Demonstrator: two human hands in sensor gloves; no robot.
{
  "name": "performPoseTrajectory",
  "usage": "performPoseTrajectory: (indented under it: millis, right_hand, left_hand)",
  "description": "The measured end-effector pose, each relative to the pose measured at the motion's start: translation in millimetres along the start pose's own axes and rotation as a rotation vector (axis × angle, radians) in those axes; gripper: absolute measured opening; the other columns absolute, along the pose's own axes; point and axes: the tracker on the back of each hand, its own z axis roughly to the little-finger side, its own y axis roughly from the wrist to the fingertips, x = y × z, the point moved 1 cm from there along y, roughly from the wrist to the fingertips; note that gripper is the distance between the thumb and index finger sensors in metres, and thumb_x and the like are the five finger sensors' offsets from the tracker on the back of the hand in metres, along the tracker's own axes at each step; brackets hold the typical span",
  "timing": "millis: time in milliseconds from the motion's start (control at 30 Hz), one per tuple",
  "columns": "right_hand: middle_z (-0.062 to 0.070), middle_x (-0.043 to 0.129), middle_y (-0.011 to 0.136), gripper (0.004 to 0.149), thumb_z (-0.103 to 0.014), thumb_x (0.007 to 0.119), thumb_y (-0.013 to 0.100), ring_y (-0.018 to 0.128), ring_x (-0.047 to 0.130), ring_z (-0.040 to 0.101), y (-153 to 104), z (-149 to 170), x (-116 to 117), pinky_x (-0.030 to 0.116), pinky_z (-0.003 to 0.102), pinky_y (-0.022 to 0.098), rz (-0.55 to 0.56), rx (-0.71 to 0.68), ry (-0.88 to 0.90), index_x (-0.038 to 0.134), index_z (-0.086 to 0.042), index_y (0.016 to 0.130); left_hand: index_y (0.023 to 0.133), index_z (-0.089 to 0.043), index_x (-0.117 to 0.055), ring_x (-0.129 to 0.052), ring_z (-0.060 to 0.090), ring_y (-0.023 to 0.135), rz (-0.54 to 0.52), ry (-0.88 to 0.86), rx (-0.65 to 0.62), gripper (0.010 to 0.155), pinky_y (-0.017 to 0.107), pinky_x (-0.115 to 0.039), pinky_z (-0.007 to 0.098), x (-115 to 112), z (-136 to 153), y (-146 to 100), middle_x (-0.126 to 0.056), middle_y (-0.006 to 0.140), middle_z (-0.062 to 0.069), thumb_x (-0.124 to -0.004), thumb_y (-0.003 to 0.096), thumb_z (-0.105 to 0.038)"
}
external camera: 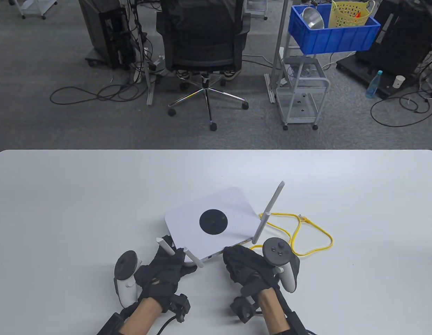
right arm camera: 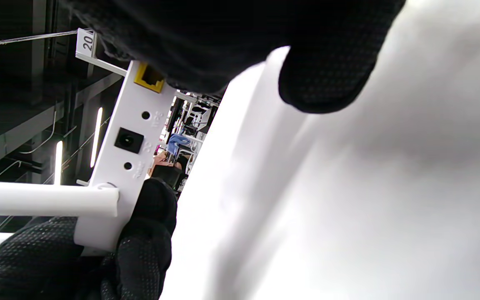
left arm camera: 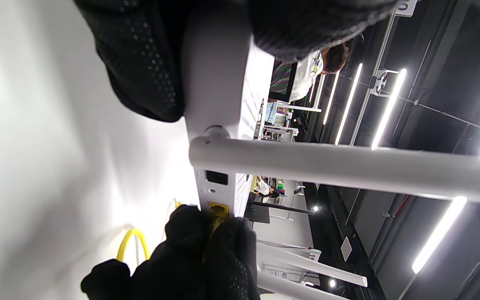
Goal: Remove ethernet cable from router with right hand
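Observation:
The white router [external camera: 229, 206] with a black disc lies mid-table, its antennas [external camera: 270, 213] raised. My left hand [external camera: 174, 260] grips its near left corner; the left wrist view shows those fingers [left arm camera: 140, 62] around the router's end [left arm camera: 219, 83]. My right hand [external camera: 236, 254] is at the router's port edge. In the left wrist view its fingertips [left arm camera: 227, 250] pinch at a yellow port [left arm camera: 218, 209]; the plug itself is hidden between them. The yellow ethernet cable [external camera: 306, 237] loops on the table to the right. The right wrist view shows one empty yellow port [right arm camera: 150, 78] beside my fingers.
The cable's free plug [external camera: 304, 219] lies on the table right of the router. The white table [external camera: 62, 209] stretches wide on both sides. An office chair [external camera: 205, 42] and a cart with a blue bin [external camera: 334, 38] stand beyond the far edge.

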Motion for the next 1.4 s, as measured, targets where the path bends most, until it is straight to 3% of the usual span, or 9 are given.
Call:
performPoseTrajectory:
  millis: [300, 367, 433, 633, 867, 1400]
  right_hand:
    - [-0.001, 0.09, 0.049, 0.043, -0.044, 0.068, 0.058, 0.023, 0.088, -0.001, 2.0, -1.0, 2.7, 0.089, 0.038, 0.049, -0.022, -0.05, 0.023, 0.079, -0.012, 0.083]
    - [-0.001, 0.089, 0.05, 0.046, -0.045, 0.066, 0.058, 0.024, 0.088, -0.001, 0.0, -2.6, 5.6, 0.088, 0.04, 0.051, -0.113, -0.083, 0.061, 0.078, -0.009, 0.084]
    - [-0.001, 0.089, 0.051, 0.05, -0.046, 0.065, 0.058, 0.024, 0.088, 0.0, -6.1, -12.4, 7.2, 0.088, 0.04, 0.051, -0.122, -0.124, 0.062, 0.078, -0.005, 0.085]
    - [-0.001, 0.09, 0.053, 0.052, -0.046, 0.063, 0.058, 0.026, 0.089, 0.001, -9.8, -15.1, 4.5, 0.086, 0.042, 0.051, -0.099, -0.138, 0.068, 0.076, -0.004, 0.087]
    - [0.001, 0.09, 0.055, 0.053, -0.046, 0.062, 0.059, 0.027, 0.09, 0.004, -8.2, -9.0, 2.9, 0.084, 0.044, 0.052, -0.077, -0.11, 0.029, 0.075, -0.003, 0.088]
    - [0.004, 0.091, 0.058, 0.054, -0.046, 0.062, 0.058, 0.03, 0.092, 0.007, -8.0, -10.4, 10.7, 0.082, 0.047, 0.054, -0.075, -0.109, -0.079, 0.074, -0.003, 0.09]
  left_hand:
    - [0.108, -0.004, -0.019, -0.096, 0.035, 0.085, -0.026, -0.042, 0.003, 0.079, 0.06, -0.092, 0.042, 5.4, -2.6, 1.1, -0.057, 0.107, 0.028, -0.076, 0.0591, -0.029]
    - [0.108, -0.004, -0.022, -0.097, 0.035, 0.084, -0.079, -0.049, -0.009, 0.076, 0.058, -0.093, 0.041, 16.4, -4.0, 3.3, -0.059, 0.107, 0.029, -0.074, 0.0594, -0.03]
    - [0.109, -0.006, -0.024, -0.096, 0.035, 0.084, -0.118, -0.076, -0.014, 0.075, 0.059, -0.092, 0.042, 32.3, -5.4, 4.8, -0.059, 0.107, 0.029, -0.075, 0.0595, -0.03]
    - [0.109, -0.008, -0.021, -0.094, 0.034, 0.088, -0.26, -0.064, -0.02, 0.075, 0.062, -0.091, 0.041, 82.8, -7.6, 3.8, -0.056, 0.109, 0.027, -0.074, 0.0605, -0.031]
    - [0.11, -0.011, -0.016, -0.09, 0.034, 0.093, -0.352, -0.055, 0.055, 0.076, 0.068, -0.087, 0.041, 107.3, 2.6, 3.7, -0.05, 0.112, 0.024, -0.073, 0.0625, -0.031]
    - [0.11, -0.013, -0.013, -0.087, 0.035, 0.096, -0.404, 0.049, 0.142, 0.077, 0.071, -0.085, 0.041, 112.0, 9.8, 2.7, -0.046, 0.115, 0.023, -0.072, 0.064, -0.032]
